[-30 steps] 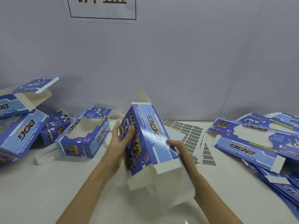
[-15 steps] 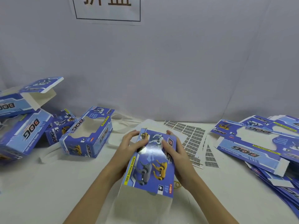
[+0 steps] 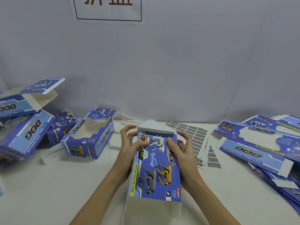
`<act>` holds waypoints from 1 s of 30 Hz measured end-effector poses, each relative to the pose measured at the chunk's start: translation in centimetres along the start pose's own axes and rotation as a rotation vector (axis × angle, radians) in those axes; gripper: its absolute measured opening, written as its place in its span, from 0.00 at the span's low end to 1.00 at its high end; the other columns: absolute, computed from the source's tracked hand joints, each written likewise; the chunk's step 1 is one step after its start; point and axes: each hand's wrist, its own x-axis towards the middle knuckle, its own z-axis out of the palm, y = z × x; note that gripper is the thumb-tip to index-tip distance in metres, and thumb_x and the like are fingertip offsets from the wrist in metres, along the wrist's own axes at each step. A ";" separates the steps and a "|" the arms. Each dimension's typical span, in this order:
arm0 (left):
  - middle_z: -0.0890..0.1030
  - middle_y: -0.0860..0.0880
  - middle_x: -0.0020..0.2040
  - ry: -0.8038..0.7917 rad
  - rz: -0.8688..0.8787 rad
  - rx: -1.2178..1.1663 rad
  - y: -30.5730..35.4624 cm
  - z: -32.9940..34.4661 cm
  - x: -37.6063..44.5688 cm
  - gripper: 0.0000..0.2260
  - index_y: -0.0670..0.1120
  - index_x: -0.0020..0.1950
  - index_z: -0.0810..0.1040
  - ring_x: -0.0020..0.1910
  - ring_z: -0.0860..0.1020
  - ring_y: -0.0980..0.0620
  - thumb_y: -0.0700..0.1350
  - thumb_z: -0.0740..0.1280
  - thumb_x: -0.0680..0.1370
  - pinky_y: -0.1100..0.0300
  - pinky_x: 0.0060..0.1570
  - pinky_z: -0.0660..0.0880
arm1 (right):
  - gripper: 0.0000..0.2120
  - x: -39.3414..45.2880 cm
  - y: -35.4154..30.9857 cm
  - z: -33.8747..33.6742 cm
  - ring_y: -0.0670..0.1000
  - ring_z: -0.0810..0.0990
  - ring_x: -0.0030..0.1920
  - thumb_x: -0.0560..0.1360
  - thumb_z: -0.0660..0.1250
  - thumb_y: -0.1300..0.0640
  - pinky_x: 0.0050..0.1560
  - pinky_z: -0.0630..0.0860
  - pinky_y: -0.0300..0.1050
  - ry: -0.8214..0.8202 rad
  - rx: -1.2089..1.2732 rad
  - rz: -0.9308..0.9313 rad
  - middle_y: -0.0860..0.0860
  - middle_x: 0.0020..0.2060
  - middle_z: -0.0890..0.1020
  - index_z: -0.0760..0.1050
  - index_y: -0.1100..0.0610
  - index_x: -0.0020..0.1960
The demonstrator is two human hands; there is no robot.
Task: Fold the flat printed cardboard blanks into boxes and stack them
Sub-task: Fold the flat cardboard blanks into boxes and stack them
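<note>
A blue printed box (image 3: 154,166) with robot dogs on it lies in the middle, its printed back panel facing up. My left hand (image 3: 128,143) holds its left edge, thumb on the top face. My right hand (image 3: 180,148) holds the right edge, thumb pressing the printed face. A white flap (image 3: 155,127) stands folded at the far end, and a white flap (image 3: 154,208) hangs open at the near end. A pile of flat blanks (image 3: 259,143) lies at the right. Folded boxes (image 3: 90,135) sit at the left.
More folded boxes (image 3: 24,127) are heaped at the far left, one with its lid open. Sheets of small barcode stickers (image 3: 193,135) lie behind the held box. A grey wall with a printed sign (image 3: 108,8) closes the back of the white table (image 3: 65,184).
The box was upright on its edge, then turned flat with the dog picture up. Both hands slid to its far end, and the far white flap now stands folded over.
</note>
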 end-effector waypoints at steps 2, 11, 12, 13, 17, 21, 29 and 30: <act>0.79 0.48 0.63 -0.025 0.004 0.020 0.3 0.1 0.0 0.22 0.60 0.67 0.72 0.57 0.85 0.39 0.51 0.74 0.76 0.48 0.45 0.84 | 0.18 -0.1 0.0 0.0 0.62 0.89 0.52 0.78 0.74 0.49 0.42 0.87 0.54 -0.047 -0.045 -0.016 0.57 0.60 0.84 0.76 0.45 0.66; 0.81 0.43 0.49 -0.011 -0.122 0.087 2.3 -0.4 0.1 0.10 0.45 0.53 0.76 0.46 0.83 0.46 0.52 0.67 0.82 0.55 0.43 0.80 | 0.25 -0.5 -0.5 0.5 0.61 0.88 0.55 0.76 0.70 0.33 0.55 0.84 0.58 -0.123 -0.195 0.062 0.59 0.57 0.86 0.73 0.52 0.59; 0.80 0.43 0.48 -0.030 -0.126 0.141 2.2 -0.5 0.1 0.11 0.44 0.53 0.76 0.47 0.81 0.45 0.52 0.66 0.83 0.54 0.44 0.78 | 0.27 -0.4 -0.8 0.4 0.62 0.88 0.55 0.77 0.69 0.32 0.57 0.83 0.57 -0.128 -0.191 0.138 0.61 0.55 0.86 0.72 0.55 0.58; 0.79 0.43 0.49 -0.053 -0.135 0.197 2.1 -0.5 0.0 0.12 0.45 0.54 0.76 0.48 0.79 0.44 0.54 0.66 0.82 0.53 0.47 0.77 | 0.26 -0.4 -1.2 0.3 0.61 0.88 0.53 0.78 0.69 0.33 0.57 0.82 0.55 -0.139 -0.210 0.208 0.61 0.54 0.87 0.73 0.56 0.57; 0.81 0.55 0.59 -0.072 -0.132 0.554 2.3 -1.0 -0.1 0.22 0.64 0.63 0.76 0.59 0.81 0.53 0.71 0.66 0.72 0.58 0.54 0.76 | 0.15 0.3 -1.8 -1.1 0.58 0.88 0.46 0.79 0.72 0.46 0.41 0.83 0.46 -0.067 -0.174 0.268 0.59 0.50 0.88 0.83 0.57 0.55; 0.80 0.62 0.62 -0.102 0.062 0.806 3.3 -1.9 -0.2 0.32 0.65 0.67 0.74 0.63 0.77 0.65 0.78 0.66 0.69 0.60 0.58 0.76 | 0.14 1.0 -1.3 -1.7 0.52 0.86 0.38 0.80 0.73 0.49 0.33 0.79 0.38 0.325 0.015 0.019 0.53 0.42 0.89 0.84 0.59 0.57; 0.63 0.58 0.79 -0.135 0.480 1.418 1.9 2.2 -2.2 0.57 0.61 0.84 0.47 0.77 0.61 0.57 0.86 0.59 0.62 0.49 0.76 0.60 | 0.16 -1.3 0.3 0.9 0.53 0.88 0.56 0.81 0.69 0.45 0.41 0.86 0.45 0.160 0.009 -0.201 0.47 0.58 0.88 0.80 0.36 0.68; 0.61 0.58 0.79 -0.139 0.454 1.417 1.7 2.5 -2.2 0.58 0.61 0.84 0.44 0.77 0.61 0.57 0.86 0.59 0.62 0.48 0.76 0.60 | 0.15 -1.4 0.3 1.0 0.52 0.88 0.55 0.82 0.68 0.46 0.41 0.85 0.44 0.157 -0.017 -0.219 0.47 0.57 0.88 0.80 0.36 0.68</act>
